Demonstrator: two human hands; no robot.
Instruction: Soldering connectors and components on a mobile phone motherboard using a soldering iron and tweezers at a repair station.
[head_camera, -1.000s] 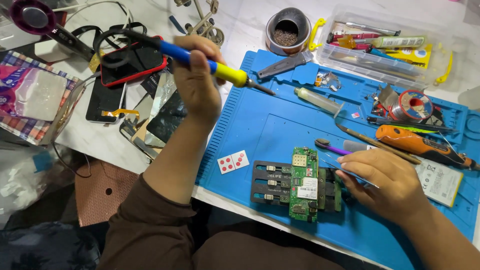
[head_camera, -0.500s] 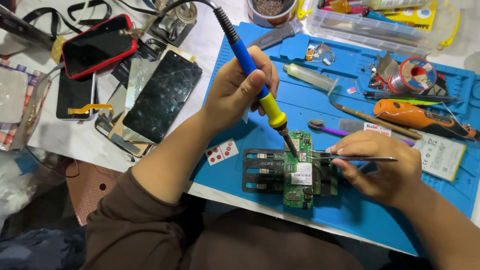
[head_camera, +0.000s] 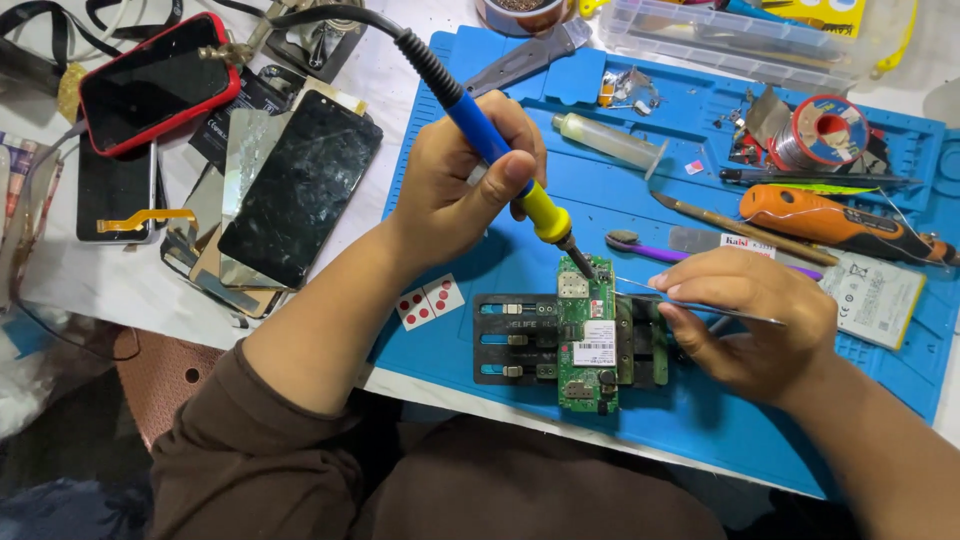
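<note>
Head view, left hand (head_camera: 455, 190): closed around the blue and yellow soldering iron (head_camera: 500, 160), held like a pen, tip pointing down and to the right.
Head view, iron tip: touching, or just about touching, the far end of the green circuit board (head_camera: 588, 335).
Head view, right hand (head_camera: 745, 320): curled around thin metal tweezers (head_camera: 700, 305), points aimed left at the same far end of the board.
Head view, board: clamped in a black holder (head_camera: 530, 340) on the blue mat (head_camera: 480, 270), near the front edge of the table.
Head view, done: board fixed in place, both tools brought to one spot.
Head view, left to do: cannot tell if the joint is finished; too small to see. Looks like the middle of the job.
Head view, nearby: solder reel (head_camera: 825, 130) far right, orange tool (head_camera: 830, 222) right, cracked phone screen (head_camera: 300, 185) left, red phone (head_camera: 155, 80) far left.
</note>
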